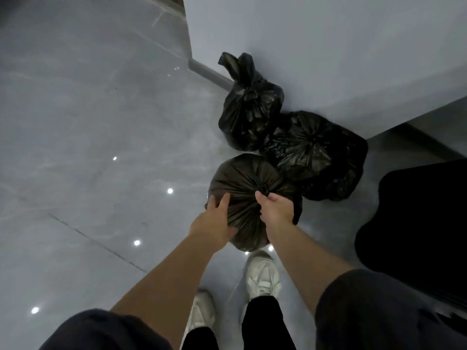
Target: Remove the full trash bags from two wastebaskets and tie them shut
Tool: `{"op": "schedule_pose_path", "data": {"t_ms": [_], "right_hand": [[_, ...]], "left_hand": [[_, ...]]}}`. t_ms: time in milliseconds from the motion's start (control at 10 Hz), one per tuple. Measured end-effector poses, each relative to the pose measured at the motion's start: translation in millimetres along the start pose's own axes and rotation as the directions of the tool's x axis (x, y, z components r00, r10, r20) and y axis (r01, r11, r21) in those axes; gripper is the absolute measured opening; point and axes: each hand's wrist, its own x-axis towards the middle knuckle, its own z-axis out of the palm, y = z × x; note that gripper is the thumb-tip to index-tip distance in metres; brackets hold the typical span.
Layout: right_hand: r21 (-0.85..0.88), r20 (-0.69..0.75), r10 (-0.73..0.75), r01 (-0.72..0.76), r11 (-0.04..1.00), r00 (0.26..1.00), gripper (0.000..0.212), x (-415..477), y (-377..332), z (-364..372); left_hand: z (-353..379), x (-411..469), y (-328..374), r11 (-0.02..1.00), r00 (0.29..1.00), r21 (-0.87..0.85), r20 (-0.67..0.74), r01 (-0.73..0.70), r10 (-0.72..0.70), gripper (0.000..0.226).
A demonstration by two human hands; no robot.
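Three tied black trash bags are on the floor by a white wall. The nearest bag (242,183) is round and full, its top gathered into a knot. My right hand (275,207) is shut on that knot. My left hand (214,218) rests flat against the bag's left side with fingers spread. A second bag (313,152) lies behind it to the right. A third bag (249,109), with its tied ears sticking up, leans against the wall corner.
Glossy grey tiled floor (88,147) stretches to the left and reflects ceiling lights. The white wall (328,46) fills the upper right. A large black object (417,218) stands at the right. My white shoes (262,276) are just below the nearest bag.
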Motion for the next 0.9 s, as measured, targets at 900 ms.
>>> {"op": "schedule_pose_path", "data": {"t_ms": [900], "right_hand": [[0.001, 0.214, -0.156, 0.159, 0.987, 0.964, 0.038, -84, -107, -62]], "left_hand": [[-60, -42, 60, 0.978, 0.996, -0.189, -0.011, -0.088, 0.088, 0.062]]}}
